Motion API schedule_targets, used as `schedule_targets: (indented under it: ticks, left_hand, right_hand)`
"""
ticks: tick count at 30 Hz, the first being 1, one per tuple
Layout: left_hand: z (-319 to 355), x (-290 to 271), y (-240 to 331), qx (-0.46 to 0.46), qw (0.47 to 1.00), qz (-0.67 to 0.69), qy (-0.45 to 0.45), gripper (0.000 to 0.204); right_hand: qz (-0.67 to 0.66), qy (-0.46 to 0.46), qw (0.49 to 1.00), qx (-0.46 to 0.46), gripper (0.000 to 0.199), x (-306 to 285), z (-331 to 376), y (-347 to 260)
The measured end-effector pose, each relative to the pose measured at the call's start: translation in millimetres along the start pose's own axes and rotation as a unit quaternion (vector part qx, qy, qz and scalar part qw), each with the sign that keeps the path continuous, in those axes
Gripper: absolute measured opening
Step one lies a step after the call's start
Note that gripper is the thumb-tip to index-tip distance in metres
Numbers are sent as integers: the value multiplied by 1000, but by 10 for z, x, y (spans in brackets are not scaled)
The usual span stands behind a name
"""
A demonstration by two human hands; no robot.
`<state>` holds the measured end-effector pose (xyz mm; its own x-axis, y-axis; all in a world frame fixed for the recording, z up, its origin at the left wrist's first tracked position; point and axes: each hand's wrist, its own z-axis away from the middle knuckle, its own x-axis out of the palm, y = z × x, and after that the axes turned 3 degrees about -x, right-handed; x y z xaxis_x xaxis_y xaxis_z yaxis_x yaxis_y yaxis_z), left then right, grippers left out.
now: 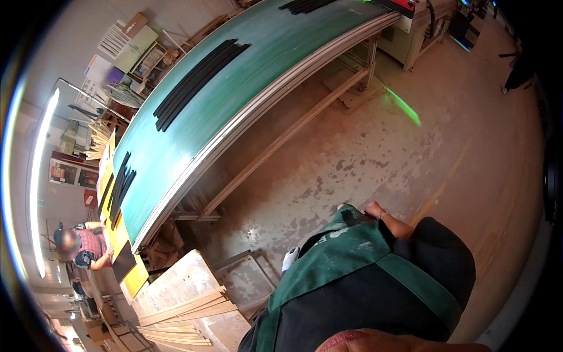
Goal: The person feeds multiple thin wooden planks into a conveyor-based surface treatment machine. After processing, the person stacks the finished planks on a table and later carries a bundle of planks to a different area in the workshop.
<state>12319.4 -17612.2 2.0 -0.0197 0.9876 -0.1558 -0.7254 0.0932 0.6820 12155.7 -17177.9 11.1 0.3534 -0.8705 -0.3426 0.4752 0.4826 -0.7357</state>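
My right hand hangs beside the front of my green apron, over the floor. Its fingers look curled in, and nothing shows in them. At the apron's left edge, part of my left hand shows in a pale glove; its fingers are mostly hidden. Neither hand touches the long green conveyor belt ahead of me. A bundle of black strips lies along the belt's middle. More black strips lie partly across its left end, and another group sits at the far end.
A co-worker in a red checked apron stands at a yellow table with a dark panel. Wooden strips rest on a worn board at lower left. A machine stands at the belt's far end; green light streaks the floor.
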Motion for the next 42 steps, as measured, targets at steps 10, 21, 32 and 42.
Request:
schedule_targets:
  ticks: [10,21,32,42]
  left_hand:
    - [86,6,-86,-2,999,-38,-12,40]
    - [478,-132,106,26,986,-159,40,22]
    - [1263,-328,-473,4,978,-152,144,36]
    - [2048,-535,-1189,-117,971,-101,180,44]
  right_hand:
    - [449,-74,852,-261,15,141,-307,838]
    - [311,-119,907,-259,10,333,-264,610]
    - [-4,-190,972,137,9,967,-122,-756]
    - [71,-303,944,110,15,1981,115,-989]
